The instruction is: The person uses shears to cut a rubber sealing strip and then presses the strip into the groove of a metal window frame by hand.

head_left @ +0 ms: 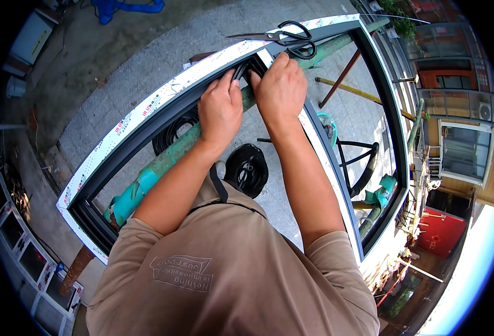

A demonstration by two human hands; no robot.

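Observation:
A large window frame (124, 130), dark grey with white printed protective film on its face, lies in front of me with a mullion across it. At the corner where the mullion meets the far rail, a black rubber sealing strip (239, 73) runs in the frame. My left hand (221, 112) holds the strip between fingers and thumb at the rail's inner edge. My right hand (282, 88), fingers curled, grips the strip beside the mullion; its fingertips are partly hidden. Black-handled scissors (294, 40) rest on the far rail, just beyond my right hand.
Green-wrapped pipes (171, 154) support the frame from below. Through its openings show a coil of black strip (174, 134), a round black object (247, 169) and a yellow bar (348, 89). Blue cloth (124, 8) lies on the ground at the far left; buildings stand to the right.

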